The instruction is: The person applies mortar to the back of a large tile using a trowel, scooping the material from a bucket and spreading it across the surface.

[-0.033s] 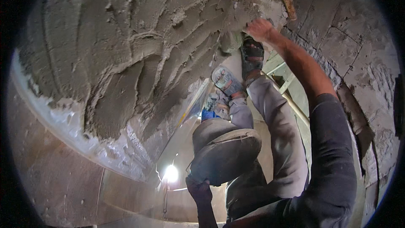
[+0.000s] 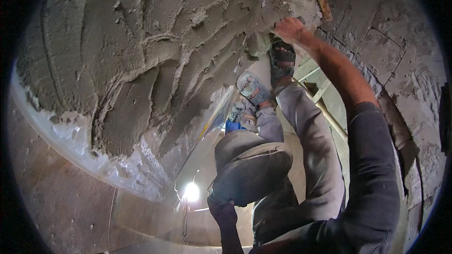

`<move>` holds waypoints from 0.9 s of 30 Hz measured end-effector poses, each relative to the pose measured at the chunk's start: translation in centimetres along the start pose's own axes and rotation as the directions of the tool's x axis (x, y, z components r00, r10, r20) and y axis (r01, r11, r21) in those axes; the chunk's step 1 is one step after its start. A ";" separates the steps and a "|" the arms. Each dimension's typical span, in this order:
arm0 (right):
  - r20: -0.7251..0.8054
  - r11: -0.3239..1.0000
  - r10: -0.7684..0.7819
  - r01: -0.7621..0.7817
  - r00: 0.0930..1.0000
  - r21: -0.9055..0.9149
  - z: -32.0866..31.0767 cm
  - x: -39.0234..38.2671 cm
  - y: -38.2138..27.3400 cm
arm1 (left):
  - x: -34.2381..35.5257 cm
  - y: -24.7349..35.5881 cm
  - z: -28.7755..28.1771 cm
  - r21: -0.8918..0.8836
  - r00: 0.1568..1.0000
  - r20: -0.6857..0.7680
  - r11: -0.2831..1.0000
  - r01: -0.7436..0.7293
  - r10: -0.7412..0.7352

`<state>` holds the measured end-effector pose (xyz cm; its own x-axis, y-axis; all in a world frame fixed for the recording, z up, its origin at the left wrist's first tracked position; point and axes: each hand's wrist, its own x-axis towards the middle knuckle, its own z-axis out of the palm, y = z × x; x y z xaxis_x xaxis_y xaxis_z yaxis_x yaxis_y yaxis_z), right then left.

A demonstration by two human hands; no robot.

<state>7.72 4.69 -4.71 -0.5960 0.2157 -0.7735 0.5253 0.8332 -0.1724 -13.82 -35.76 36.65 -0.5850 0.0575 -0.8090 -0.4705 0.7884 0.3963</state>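
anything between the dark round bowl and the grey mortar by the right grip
In this view, a light-grey strapped sandal and a dark strapped sandal, both worn, appear between the dark round bowl and the rough grey mortar by the right grip; depth is unclear.

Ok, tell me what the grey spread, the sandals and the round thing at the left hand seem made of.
Grey spread: likely damp mortar, matt, shown by thick gritty ridges.
Sandals: perhaps rubber or synthetic, dull, with broad straps.
Round thing in the left hand: perhaps rubber or plastic, dark and matt, without metallic shine.
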 end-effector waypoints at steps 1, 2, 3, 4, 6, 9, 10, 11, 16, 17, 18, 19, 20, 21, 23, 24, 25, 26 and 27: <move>-0.067 1.000 -0.006 0.008 0.998 0.029 2.1 0.9 0.8 | 0.1 1.5 1.3 0.057 0.998 -0.045 0.997 0.048 -0.046; -0.135 0.998 -0.007 0.015 0.991 0.055 4.1 1.5 1.4 | 0.0 3.1 2.7 0.112 0.992 -0.092 0.989 0.097 -0.087; -0.206 0.996 -0.019 0.037 0.978 0.081 4.4 2.0 1.4 | -0.1 3.5 3.1 0.080 0.993 -0.085 0.993 0.091 -0.084; -0.248 0.997 -0.014 0.032 0.969 0.070 4.5 2.6 1.1 | -0.2 4.0 3.4 0.048 0.994 -0.078 0.995 0.085 -0.081; -0.339 0.998 -0.042 0.055 0.940 0.030 3.9 3.2 -1.5 | -0.3 2.9 2.8 -0.196 0.998 0.043 0.980 -0.029 0.038; -0.533 0.988 -0.115 0.151 0.838 0.023 2.2 1.8 -4.7 | -0.3 2.1 1.5 0.011 0.999 -0.018 1.000 0.029 -0.029; -0.603 0.981 -0.139 0.191 0.786 0.023 2.0 1.0 -5.4 | -0.1 1.9 1.3 0.080 0.998 -0.034 0.995 0.052 -0.050; -0.638 0.973 -0.158 0.228 0.754 0.028 1.6 0.1 -6.2 | -0.1 1.8 1.1 0.149 0.996 -0.049 0.986 0.075 -0.068; -0.259 0.957 -0.212 0.254 0.942 0.139 -2.8 -0.5 -11.6 | -0.1 3.2 2.7 0.056 0.951 0.204 0.967 -0.247 0.231; -0.263 0.956 -0.209 0.253 0.942 0.148 -3.8 -1.0 -11.3 | 0.4 2.9 1.7 0.287 0.890 0.303 0.858 -0.427 0.341; -0.268 0.953 -0.211 0.259 0.940 0.156 -5.4 -1.8 -11.3 | 0.3 2.9 0.9 0.476 0.812 0.418 0.663 -0.578 0.408; -0.287 0.947 -0.218 0.273 0.933 0.169 -7.0 -2.6 -11.4 | -0.1 3.3 1.2 0.318 0.898 0.302 0.854 -0.411 0.319; -0.306 0.941 -0.224 0.287 0.925 0.181 -8.6 -3.6 -11.4 | -0.5 3.7 2.0 0.116 0.958 0.210 0.968 -0.222 0.195; -0.323 0.935 -0.224 0.296 0.919 0.194 -10.3 -4.6 -11.1 | -0.8 4.2 2.7 -0.110 0.987 0.155 0.993 -0.029 0.046; -0.231 0.921 -0.246 0.301 0.941 0.247 -13.2 -5.3 -11.0 | -0.8 4.7 3.4 -0.132 0.984 0.174 0.991 -0.005 0.028; -0.184 0.914 -0.257 0.300 0.949 0.272 -14.7 -5.9 -10.8 | -1.0 4.9 3.5 -0.144 0.982 0.186 0.990 0.007 0.020; -0.253 0.891 -0.270 0.341 0.929 0.301 -15.6 -6.5 -10.5 | -0.9 5.0 3.5 -0.113 0.981 0.194 0.993 0.022 0.000; -0.320 0.865 -0.277 0.380 0.906 0.326 -16.5 -7.1 -10.1 | -0.7 4.7 3.3 -0.082 0.979 0.203 0.996 0.037 -0.020; -0.398 0.838 -0.286 0.429 0.871 0.337 -18.0 -8.0 -9.8 | -0.8 4.1 2.9 -0.060 0.979 0.203 0.997 0.039 -0.026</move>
<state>-3.59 3.93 14.18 -0.9118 0.1521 -0.3815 0.3888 0.6194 -0.6821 -13.34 -30.78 37.65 -0.4260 0.1600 -0.8904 -0.5315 0.7522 0.3895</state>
